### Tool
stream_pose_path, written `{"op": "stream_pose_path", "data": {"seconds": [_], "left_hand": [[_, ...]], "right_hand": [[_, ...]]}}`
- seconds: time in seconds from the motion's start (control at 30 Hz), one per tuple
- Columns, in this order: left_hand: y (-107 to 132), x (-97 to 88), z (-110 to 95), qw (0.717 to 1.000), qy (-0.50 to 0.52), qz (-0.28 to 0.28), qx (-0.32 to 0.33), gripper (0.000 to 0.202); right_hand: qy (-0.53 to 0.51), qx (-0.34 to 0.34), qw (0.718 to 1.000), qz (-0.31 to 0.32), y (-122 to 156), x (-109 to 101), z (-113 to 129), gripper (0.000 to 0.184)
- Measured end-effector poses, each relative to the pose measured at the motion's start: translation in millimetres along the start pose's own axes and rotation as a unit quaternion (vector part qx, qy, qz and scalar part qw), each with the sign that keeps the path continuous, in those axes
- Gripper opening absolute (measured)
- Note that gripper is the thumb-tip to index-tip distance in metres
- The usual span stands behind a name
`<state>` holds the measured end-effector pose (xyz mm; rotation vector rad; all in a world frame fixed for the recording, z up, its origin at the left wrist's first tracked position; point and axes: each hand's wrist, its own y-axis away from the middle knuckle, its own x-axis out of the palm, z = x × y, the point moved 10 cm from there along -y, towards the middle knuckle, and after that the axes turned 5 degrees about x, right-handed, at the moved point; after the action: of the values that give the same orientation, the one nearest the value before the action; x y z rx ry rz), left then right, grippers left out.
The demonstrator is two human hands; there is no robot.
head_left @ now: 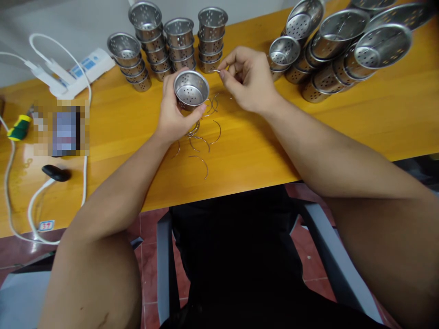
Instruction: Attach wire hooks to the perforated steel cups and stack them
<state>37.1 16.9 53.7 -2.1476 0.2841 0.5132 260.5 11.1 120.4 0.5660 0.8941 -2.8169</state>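
My left hand [174, 109] is wrapped round a small perforated metal cup [191, 89], its open mouth tilted up toward me. To the right of it, my right hand [245, 77] pinches a thin metal wire [216, 71] between thumb and forefinger; only a short end of the wire shows. Below the cup, several curved wire pieces [207, 145] lie scattered on the yellow wooden table [240, 160]. One single arc of wire [202, 164] rests nearest the table's front edge.
Stacks of perforated cups [180, 41] stand at the back. Taller leaning stacks [339, 59] are on the right. At left are a white power strip [85, 73] with cables, a blurred phone [65, 130], a green-yellow handle [19, 128] and a black oval object [56, 172].
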Motion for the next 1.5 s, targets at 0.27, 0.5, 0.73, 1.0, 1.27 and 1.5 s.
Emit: {"op": "stream_pose_path", "data": {"seconds": [0.27,0.5,0.73,1.0,1.27,1.5], "left_hand": [[-3,-15.0,-23,0.996,-0.090,-0.020,-0.003,0.082],[1,-1.9,-6,0.997,0.025,-0.059,-0.039,0.111],[0,3.4,-22,0.998,0.013,-0.021,-0.060,0.109],[2,6.8,-19,0.998,0.001,-0.017,-0.056,0.113],[4,8.7,-23,0.997,0.042,-0.002,-0.063,0.097],[4,12.1,-17,0.995,0.055,0.019,-0.076,0.094]], "right_hand": [[-0.038,-0.023,0.999,-0.001,3,0,13,0.025],[-0.092,-0.061,0.993,0.044,15,15,40,0.018],[-0.039,0.034,0.998,0.021,18,23,33,0.031],[-0.047,0.032,0.998,-0.005,21,31,33,0.025],[-0.152,0.037,0.980,0.121,19,38,38,0.038],[-0.191,0.031,0.964,0.182,19,38,35,0.062]]}}
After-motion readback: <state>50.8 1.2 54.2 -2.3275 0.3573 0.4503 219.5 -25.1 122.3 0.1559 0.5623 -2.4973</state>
